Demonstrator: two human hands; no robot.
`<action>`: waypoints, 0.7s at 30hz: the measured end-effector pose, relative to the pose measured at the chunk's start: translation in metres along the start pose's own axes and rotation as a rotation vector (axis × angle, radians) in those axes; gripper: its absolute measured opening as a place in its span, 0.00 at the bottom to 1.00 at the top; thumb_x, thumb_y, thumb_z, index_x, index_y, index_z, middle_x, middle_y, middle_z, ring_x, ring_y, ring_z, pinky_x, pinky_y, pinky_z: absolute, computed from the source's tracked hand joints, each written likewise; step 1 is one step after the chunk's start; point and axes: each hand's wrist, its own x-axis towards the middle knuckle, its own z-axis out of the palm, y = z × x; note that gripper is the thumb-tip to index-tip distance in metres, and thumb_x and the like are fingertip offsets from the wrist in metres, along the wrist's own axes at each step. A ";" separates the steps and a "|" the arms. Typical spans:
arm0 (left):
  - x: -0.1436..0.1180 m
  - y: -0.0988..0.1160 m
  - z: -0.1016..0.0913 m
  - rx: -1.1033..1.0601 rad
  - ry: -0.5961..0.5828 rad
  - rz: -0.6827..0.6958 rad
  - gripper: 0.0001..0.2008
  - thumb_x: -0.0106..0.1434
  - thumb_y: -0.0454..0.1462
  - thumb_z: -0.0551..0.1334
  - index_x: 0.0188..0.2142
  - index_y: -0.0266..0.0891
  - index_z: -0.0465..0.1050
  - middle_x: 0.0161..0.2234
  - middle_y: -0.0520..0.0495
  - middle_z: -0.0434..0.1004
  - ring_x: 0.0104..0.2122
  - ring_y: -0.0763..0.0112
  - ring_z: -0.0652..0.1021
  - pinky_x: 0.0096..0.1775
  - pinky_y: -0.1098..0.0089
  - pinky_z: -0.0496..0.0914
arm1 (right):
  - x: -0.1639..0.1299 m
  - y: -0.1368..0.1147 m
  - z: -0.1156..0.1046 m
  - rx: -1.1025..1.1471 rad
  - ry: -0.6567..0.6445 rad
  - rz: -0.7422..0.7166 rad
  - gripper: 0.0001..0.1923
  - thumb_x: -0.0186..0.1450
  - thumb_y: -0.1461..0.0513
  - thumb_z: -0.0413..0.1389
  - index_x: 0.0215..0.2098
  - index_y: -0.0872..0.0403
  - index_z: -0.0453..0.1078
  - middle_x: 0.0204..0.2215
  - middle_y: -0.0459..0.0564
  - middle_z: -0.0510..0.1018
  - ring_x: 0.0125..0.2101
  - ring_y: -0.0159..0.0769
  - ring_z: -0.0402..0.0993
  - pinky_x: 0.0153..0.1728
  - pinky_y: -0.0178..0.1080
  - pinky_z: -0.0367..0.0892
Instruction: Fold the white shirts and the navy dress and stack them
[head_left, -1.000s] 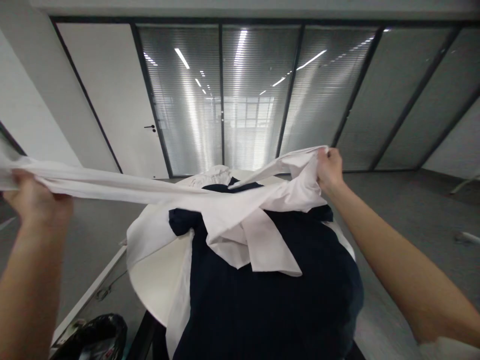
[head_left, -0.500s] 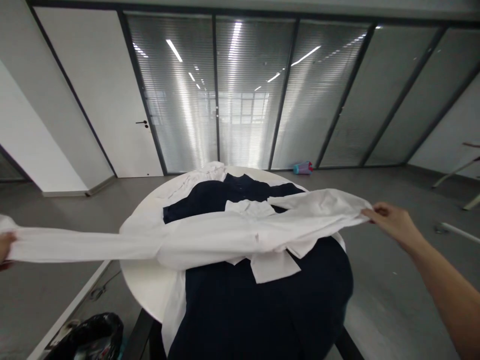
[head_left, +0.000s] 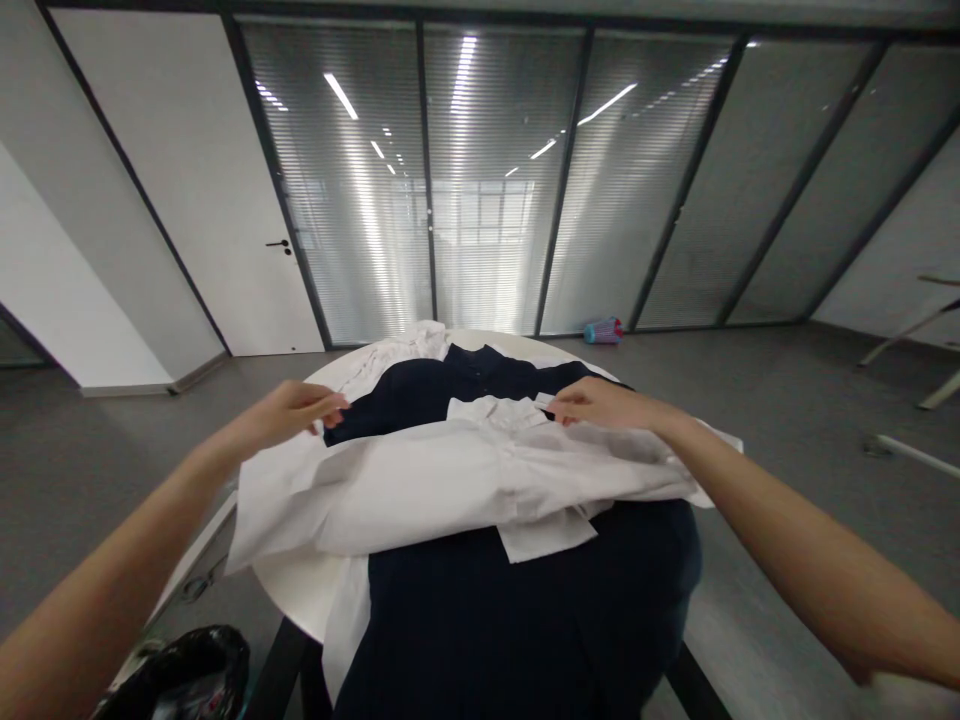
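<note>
A white shirt [head_left: 442, 480] lies spread across a dark navy garment [head_left: 517, 620] on a round white table [head_left: 296, 590]. My left hand [head_left: 296, 410] hovers over the shirt's left shoulder, fingers loosely apart, holding nothing I can see. My right hand [head_left: 592, 403] rests by the shirt's collar [head_left: 495, 410], fingers pointing left and touching the cloth. Another white garment [head_left: 409, 345] lies at the table's far edge, partly under the navy one.
A black bag [head_left: 184, 670] sits on the floor at the lower left. A small blue and pink object [head_left: 602, 330] lies by the glass partition. A white door [head_left: 225, 200] stands at the back left. Pale table legs [head_left: 907, 345] show at the right.
The white shirt was held stretched in the air between both hands; it now lies on the table. Both hands have let go of its ends and moved inward to the collar area.
</note>
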 end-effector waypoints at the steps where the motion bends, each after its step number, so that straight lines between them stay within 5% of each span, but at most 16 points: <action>1: 0.018 0.012 0.020 0.008 -0.062 0.048 0.35 0.51 0.68 0.59 0.33 0.39 0.79 0.30 0.46 0.81 0.31 0.62 0.78 0.31 0.68 0.71 | 0.011 -0.009 0.011 -0.060 -0.104 0.000 0.24 0.60 0.42 0.57 0.36 0.53 0.79 0.28 0.52 0.81 0.30 0.44 0.76 0.36 0.42 0.69; 4: 0.059 0.040 0.077 0.175 -0.205 0.130 0.33 0.59 0.65 0.54 0.21 0.39 0.72 0.21 0.47 0.73 0.24 0.66 0.73 0.27 0.69 0.62 | 0.032 -0.017 0.036 -0.236 -0.272 0.024 0.26 0.63 0.41 0.54 0.37 0.53 0.78 0.29 0.55 0.81 0.31 0.46 0.77 0.36 0.42 0.68; 7: 0.077 0.048 0.108 0.237 -0.296 0.111 0.34 0.62 0.64 0.51 0.18 0.38 0.68 0.18 0.48 0.68 0.21 0.69 0.68 0.25 0.68 0.56 | 0.038 -0.005 0.049 -0.381 -0.236 0.060 0.29 0.68 0.42 0.48 0.38 0.57 0.77 0.36 0.62 0.82 0.37 0.50 0.78 0.40 0.43 0.68; 11: 0.084 0.041 0.112 0.058 -0.398 0.138 0.28 0.58 0.60 0.60 0.25 0.36 0.75 0.24 0.47 0.73 0.25 0.68 0.71 0.28 0.69 0.60 | 0.039 0.018 0.062 -0.469 -0.129 0.178 0.24 0.70 0.47 0.49 0.36 0.57 0.77 0.41 0.64 0.81 0.44 0.52 0.76 0.43 0.45 0.66; 15: 0.084 0.042 0.109 -0.069 -0.433 0.187 0.19 0.53 0.49 0.65 0.35 0.35 0.79 0.30 0.47 0.78 0.31 0.67 0.74 0.32 0.70 0.65 | 0.045 0.031 0.072 -0.292 0.034 0.109 0.09 0.68 0.57 0.53 0.36 0.54 0.72 0.40 0.55 0.80 0.42 0.44 0.75 0.41 0.40 0.65; 21: 0.094 0.056 0.108 -0.075 -0.235 0.086 0.15 0.51 0.45 0.68 0.34 0.37 0.75 0.34 0.47 0.78 0.35 0.62 0.77 0.32 0.70 0.68 | 0.086 0.031 0.063 -0.037 0.306 0.068 0.09 0.72 0.58 0.46 0.46 0.51 0.64 0.38 0.52 0.79 0.39 0.45 0.75 0.40 0.40 0.65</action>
